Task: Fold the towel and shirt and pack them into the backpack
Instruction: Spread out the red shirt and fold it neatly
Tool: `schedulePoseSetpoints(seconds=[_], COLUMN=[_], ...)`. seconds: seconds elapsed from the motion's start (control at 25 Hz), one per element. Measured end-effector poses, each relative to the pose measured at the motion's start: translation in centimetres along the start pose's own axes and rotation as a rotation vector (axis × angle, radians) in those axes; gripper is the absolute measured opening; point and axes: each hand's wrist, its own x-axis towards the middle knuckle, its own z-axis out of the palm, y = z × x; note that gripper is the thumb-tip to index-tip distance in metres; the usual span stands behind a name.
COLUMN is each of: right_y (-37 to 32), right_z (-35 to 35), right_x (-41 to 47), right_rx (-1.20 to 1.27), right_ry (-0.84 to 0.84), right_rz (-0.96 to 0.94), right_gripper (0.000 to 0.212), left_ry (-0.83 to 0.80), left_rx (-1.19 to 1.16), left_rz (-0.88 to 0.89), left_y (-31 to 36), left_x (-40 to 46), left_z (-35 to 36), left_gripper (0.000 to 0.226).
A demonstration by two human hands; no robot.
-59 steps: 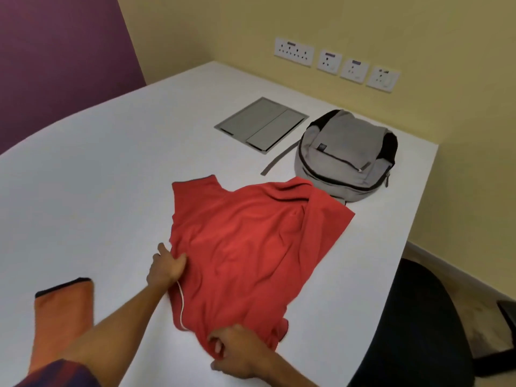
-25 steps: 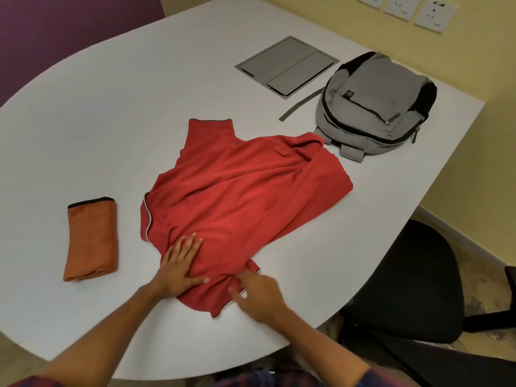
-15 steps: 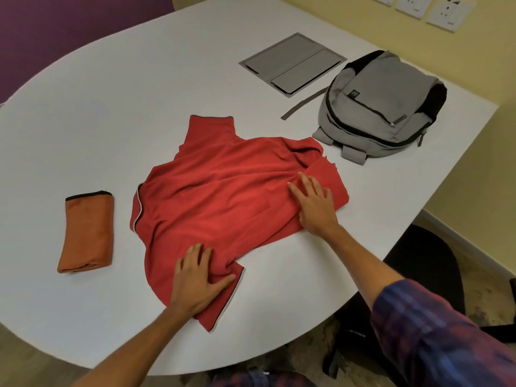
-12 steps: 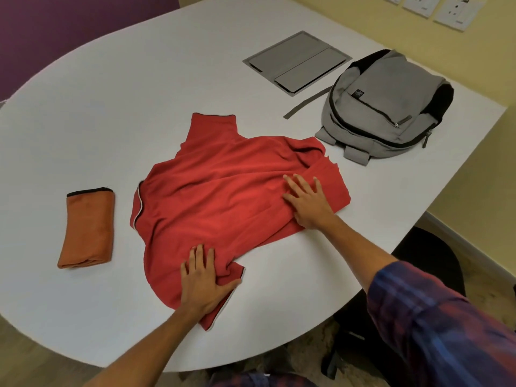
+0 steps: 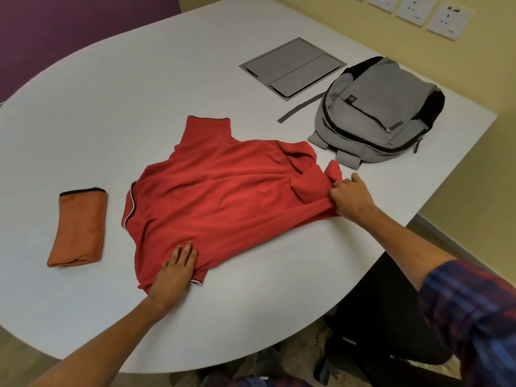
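Your right hand (image 5: 350,198) pinches the red shirt's (image 5: 223,196) hem, left hand (image 5: 176,270) flat; pull hard and it bunches toward the backpack (image 5: 374,107).

One shirt (image 5: 223,196), one towel (image 5: 78,227), one backpack (image 5: 377,113)

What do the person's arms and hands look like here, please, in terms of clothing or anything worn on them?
Both forearms are bare, with no gloves, watch or rings that can be made out on the left hand or the right hand. The right arm has a plaid sleeve in dark blue and red, pushed up above the elbow. The left arm shows no sleeve in the frame.
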Motion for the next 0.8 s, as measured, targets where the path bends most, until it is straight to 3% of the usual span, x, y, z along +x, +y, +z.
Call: schedulePoseSetpoints(seconds=[0.08, 0.2, 0.24, 0.32, 0.4, 0.48, 0.68, 0.72, 0.8], right_y=[1.4, 2.9, 3.1, 3.2, 2.5, 1.4, 0.8, 1.1, 1.0], right_z=[0.3, 1.8, 2.7, 5.3, 7.7, 8.9, 7.2, 6.5, 5.5], right_x=[-1.2, -3.3, -4.2, -5.9, -7.7, -8.9, -7.6, -7.0, -6.1], right_rx=[0.061, 0.152, 0.164, 0.222, 0.294, 0.337, 0.54, 0.627, 0.691], right_ry=[0.088, 0.438, 0.478, 0.311, -0.092, -0.313, -0.656, -0.678, -0.533], right_rz=[0.134, 0.271, 0.275, 0.161, 0.058, 0.0, 0.083, 0.138, 0.216], right_gripper=[0.02, 0.022, 0.026, 0.031, 0.032, 0.034, 0.037, 0.04, 0.041], left_ry=[0.074, 0.129, 0.169, 0.15, 0.148, 0.087, -0.005, -0.055, -0.05], left_rx=[-0.028, -0.034, -0.056, -0.02, 0.057, 0.046, -0.079, -0.117, -0.164], left_rz=[0.018, -0.02, 0.0, 0.098, 0.196, 0.242, 0.288, 0.293, 0.274], left_y=[-0.3, -1.2, -1.7, -3.2, -4.3, -4.7, -6.4, -6.7, -6.7], left_x=[0.0, -0.6, -1.2, -2.7, -4.1, -5.1, -5.8, -5.6, -5.0], left_z=[-0.4, -0.9, -1.0, -0.3, 0.8, 1.2, 1.1, 0.8, 0.3], left_gripper=[0.068, 0.06, 0.054, 0.044, 0.051, 0.059, 0.083, 0.085, 0.078])
